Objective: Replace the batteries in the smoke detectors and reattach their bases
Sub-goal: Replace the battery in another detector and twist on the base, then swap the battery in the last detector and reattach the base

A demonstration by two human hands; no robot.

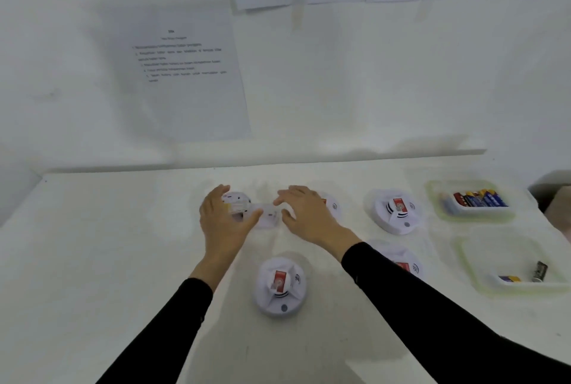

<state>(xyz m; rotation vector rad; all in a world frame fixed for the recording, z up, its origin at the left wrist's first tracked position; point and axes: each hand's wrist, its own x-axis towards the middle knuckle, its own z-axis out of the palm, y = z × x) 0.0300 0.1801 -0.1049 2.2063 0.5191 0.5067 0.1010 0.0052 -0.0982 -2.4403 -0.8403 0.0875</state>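
I see my left hand (220, 217) spread over a white round plastic smoke detector (236, 205) at the far middle of the white table (92, 260), fingers loosely curled around its left rim and thumb reaching right toward a small white flat piece (268, 215) lying just beside it. Whether the fingers actually press the detector I cannot tell; the picture is blurred there. My right hand (304, 213) is open, fingers apart and stretched left, its fingertips at or just above that same flat piece, holding nothing. Both arms wear black sleeves.

Taking the handled detector as my landmark: just right of it, partly hidden behind my right hand, sits a second white detector (333, 206). Further right stands a third (393, 210) with a red label on its domed top. Nearer to me lies a fourth (280, 286), smooth and glossy, also red-labelled. A fifth (404, 263) peeks from behind my right sleeve.

Far right, a translucent square plastic tray (438, 213) holds blue, red and yellow batteries (477, 198). A nearer matching tray (469, 263) holds two loose batteries (539, 271).
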